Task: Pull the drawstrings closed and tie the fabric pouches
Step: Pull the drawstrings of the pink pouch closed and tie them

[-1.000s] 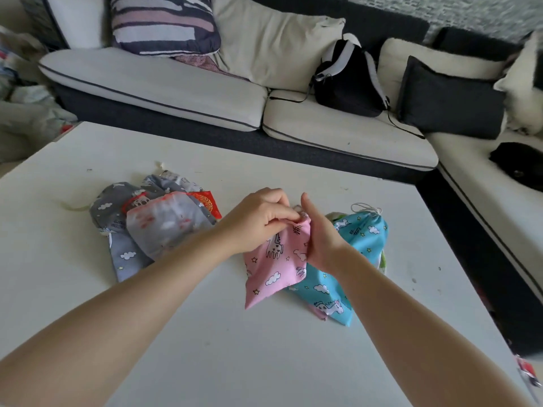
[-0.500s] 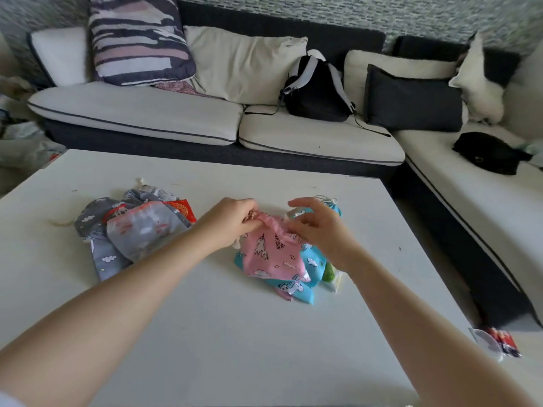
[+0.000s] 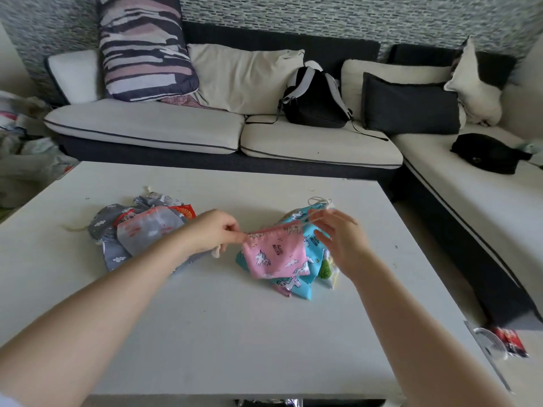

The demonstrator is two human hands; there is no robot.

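The hands have drawn apart since half a second ago, when they met at the neck of the pink pouch [image 3: 276, 255]; now the left hand [image 3: 216, 230] pinches the cord at the pouch's left end and the right hand [image 3: 338, 239] pulls a cord [image 3: 311, 221] out to the right, fingers blurred but seemingly pinching it; the mouth looks gathered, so closing seems under way and the knot still to come; the pink pouch hangs just above the blue pouch [image 3: 305, 245] on the bench [image 3: 264, 333]; whether it holds anything cannot be told; grey pouches [image 3: 117, 230] lie heaped to the left, contents hidden.
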